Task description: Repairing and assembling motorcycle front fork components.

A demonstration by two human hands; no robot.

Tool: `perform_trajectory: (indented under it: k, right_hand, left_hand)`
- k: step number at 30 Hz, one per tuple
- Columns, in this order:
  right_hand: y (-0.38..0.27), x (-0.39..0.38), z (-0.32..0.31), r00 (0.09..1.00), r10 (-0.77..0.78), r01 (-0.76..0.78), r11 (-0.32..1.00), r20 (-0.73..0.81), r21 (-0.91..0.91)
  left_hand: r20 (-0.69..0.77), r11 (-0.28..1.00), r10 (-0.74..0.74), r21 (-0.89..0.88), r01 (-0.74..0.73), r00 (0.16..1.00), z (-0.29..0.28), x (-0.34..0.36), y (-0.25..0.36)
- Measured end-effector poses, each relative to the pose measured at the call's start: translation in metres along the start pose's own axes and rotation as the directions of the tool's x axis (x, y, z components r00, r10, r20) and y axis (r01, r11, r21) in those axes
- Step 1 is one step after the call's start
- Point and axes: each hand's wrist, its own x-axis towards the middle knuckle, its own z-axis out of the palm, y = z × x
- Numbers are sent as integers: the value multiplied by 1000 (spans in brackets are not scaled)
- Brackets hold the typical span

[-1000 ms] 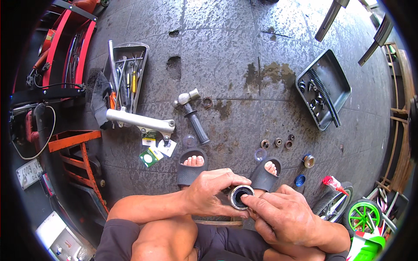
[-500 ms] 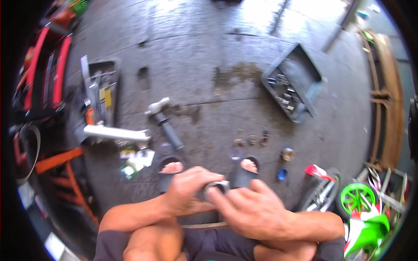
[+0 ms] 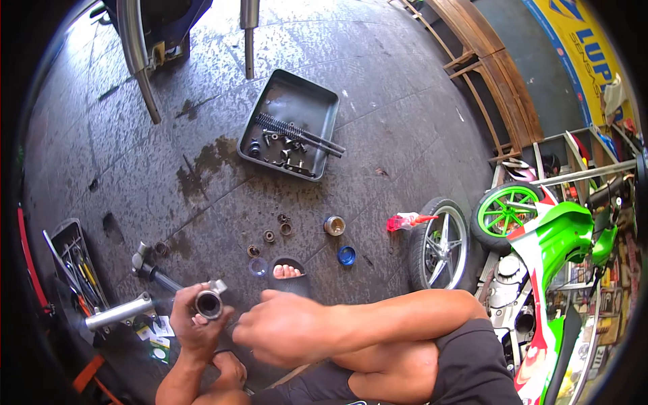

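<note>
My left hand [image 3: 189,327] is wrapped around a metal fork tube [image 3: 217,287], its round open mouth facing up toward me. Just right of that mouth is my right hand [image 3: 287,327], apart from the tube, with fingers curled together; whatever they may hold is hidden. Ahead on the floor lie several small rings, among them a metal ring [image 3: 269,236] and a brownish ring [image 3: 253,250], near a clear plastic cap [image 3: 258,267]. An open jar [image 3: 334,226] with tan contents stands near a blue lid [image 3: 346,255].
A dark tray [image 3: 327,111] holds two long springs [image 3: 304,137] and small metal parts. At left lie a hammer-shaped tool [image 3: 162,277], a silver tube [image 3: 121,312] and a toolbox [image 3: 66,236]. To the right are a loose wheel [image 3: 440,246], a red-tipped bottle [image 3: 408,221] and a green-and-white motorbike [image 3: 557,233].
The view has swung to the right. My right hand has come off the tube's mouth, where its finger was, and the tube is now held in my left hand alone.
</note>
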Motion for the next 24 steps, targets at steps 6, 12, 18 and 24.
perform_trajectory:
  k: [6, 12, 18, 24]
  right_hand:
    - [72, -110, 20, 679, 721, -641, 674, -138, 368]
    - [89, -216, 157, 192, 981, -676, 120, 16, 727]
    - [108, -244, 211, 116, 992, -546, 106, -51, 831]
    - [131, -223, 185, 113, 980, -621, 196, -161, 759]
  left_hand:
    - [-228, 992, -98, -95, 78, 969, 3, 8, -8]
    - [-187, 998, -62, -24, 58, 980, -5, 8, -8]
    - [-205, 999, -37, -9, 36, 978, -11, 15, -17]
    - [-316, 993, -116, -49, 106, 941, -17, 10, -28]
